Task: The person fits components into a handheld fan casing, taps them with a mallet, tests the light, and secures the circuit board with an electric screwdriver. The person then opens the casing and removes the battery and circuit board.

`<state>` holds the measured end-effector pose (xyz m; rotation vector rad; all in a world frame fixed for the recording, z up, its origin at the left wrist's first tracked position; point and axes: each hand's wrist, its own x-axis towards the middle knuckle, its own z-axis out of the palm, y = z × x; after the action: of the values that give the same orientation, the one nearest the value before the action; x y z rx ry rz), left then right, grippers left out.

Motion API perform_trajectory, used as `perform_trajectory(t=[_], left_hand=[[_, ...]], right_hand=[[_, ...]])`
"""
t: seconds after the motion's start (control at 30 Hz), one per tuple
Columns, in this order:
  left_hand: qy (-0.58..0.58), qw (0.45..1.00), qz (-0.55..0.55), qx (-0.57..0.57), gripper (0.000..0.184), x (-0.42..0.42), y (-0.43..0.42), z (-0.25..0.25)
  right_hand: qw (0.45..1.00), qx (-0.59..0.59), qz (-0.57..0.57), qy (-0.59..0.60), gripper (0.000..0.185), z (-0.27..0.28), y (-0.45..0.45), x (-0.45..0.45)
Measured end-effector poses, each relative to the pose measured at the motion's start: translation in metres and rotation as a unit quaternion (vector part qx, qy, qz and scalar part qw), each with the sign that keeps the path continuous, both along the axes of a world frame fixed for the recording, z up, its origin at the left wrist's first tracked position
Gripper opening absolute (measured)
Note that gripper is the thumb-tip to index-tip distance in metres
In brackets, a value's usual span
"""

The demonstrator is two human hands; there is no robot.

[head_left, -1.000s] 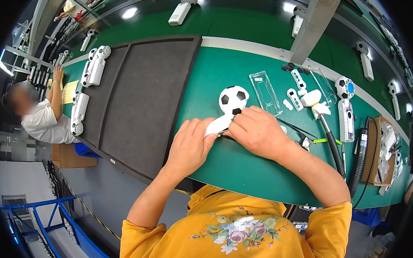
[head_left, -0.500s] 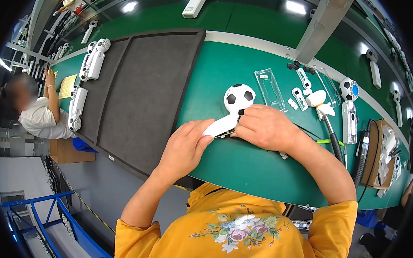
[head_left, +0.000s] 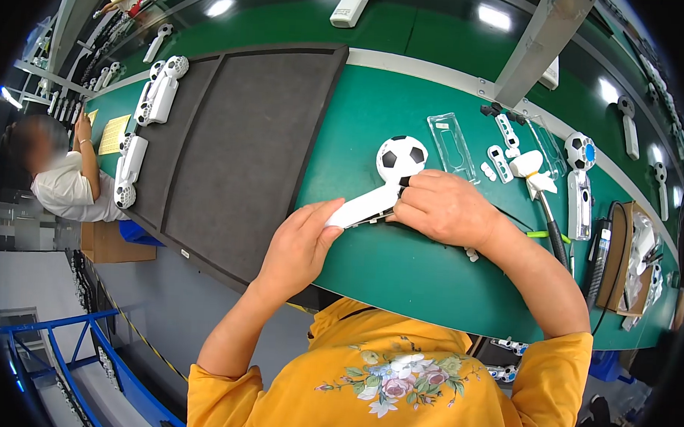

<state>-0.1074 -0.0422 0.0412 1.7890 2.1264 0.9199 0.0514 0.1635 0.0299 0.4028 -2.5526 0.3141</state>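
A white device with a round soccer-ball head (head_left: pixel 402 158) and a long white handle is held over the green table (head_left: pixel 400 273). My left hand (head_left: pixel 299 238) pinches the lower end of its handle between thumb and fingers. At the neck, just below the ball, my right hand (head_left: pixel 445 209) grips the device with bent fingers. Along the handle's near side a dark, narrow gap with small parts shows between the hands. What lies under my right fingers is hidden.
A black tray (head_left: pixel 242 140) lies left, with white devices (head_left: pixel 158 91) on its far edge. To the right are a clear plastic shell (head_left: pixel 452 147), a wrapped-head hammer (head_left: pixel 545 199), another soccer-ball device (head_left: pixel 580 189) and a cardboard box (head_left: pixel 621 260). A person (head_left: pixel 72 179) sits far left.
The device has tilted, its handle now pointing more to the left, and the dark gap along it shows more. Both hands still hold it. The whole view has shifted slightly.
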Motion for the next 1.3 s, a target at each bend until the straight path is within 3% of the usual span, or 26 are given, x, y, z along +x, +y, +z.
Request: perform_trajectory(t=[0.27,0.47,0.77,0.9,0.97,1.07,1.2,1.27,1.3], left_hand=[[0.053,0.998,0.021,0.015,0.036,0.007,0.001,-0.008],[0.014,1.0,0.024,0.014,0.033,0.004,0.001,-0.007],[-0.077,0.996,0.026,-0.042,0.029,-0.007,0.004,0.003],[-0.056,0.997,0.047,-0.02,0.028,-0.004,0.004,0.002],[-0.106,0.991,0.078,-0.031,0.028,-0.004,0.005,0.004],[-0.155,0.983,0.096,0.001,0.028,-0.004,0.003,-0.002],[-0.176,0.979,0.103,0.013,0.028,-0.003,0.002,-0.005],[-0.299,0.944,0.138,0.014,0.029,-0.002,0.002,-0.009],[-0.301,0.944,0.135,0.015,0.029,-0.002,0.002,-0.014]], right_hand=[[0.998,-0.003,-0.067,-0.015,0.019,0.011,-0.02,0.002],[0.999,0.003,-0.053,-0.003,0.017,0.007,-0.018,-0.002],[0.993,0.094,0.068,-0.036,0.014,0.004,-0.003,0.007],[0.998,0.053,0.015,-0.044,0.012,0.013,-0.006,0.012],[0.999,0.028,-0.01,-0.043,0.016,0.023,-0.01,0.017],[0.98,-0.065,-0.16,-0.097,0.039,0.036,-0.025,0.038],[0.958,-0.13,-0.232,-0.107,0.033,0.042,-0.047,0.054],[0.939,-0.151,-0.248,-0.186,0.029,0.046,-0.059,0.061],[0.933,-0.152,-0.256,-0.2,0.024,0.044,-0.067,0.062]])
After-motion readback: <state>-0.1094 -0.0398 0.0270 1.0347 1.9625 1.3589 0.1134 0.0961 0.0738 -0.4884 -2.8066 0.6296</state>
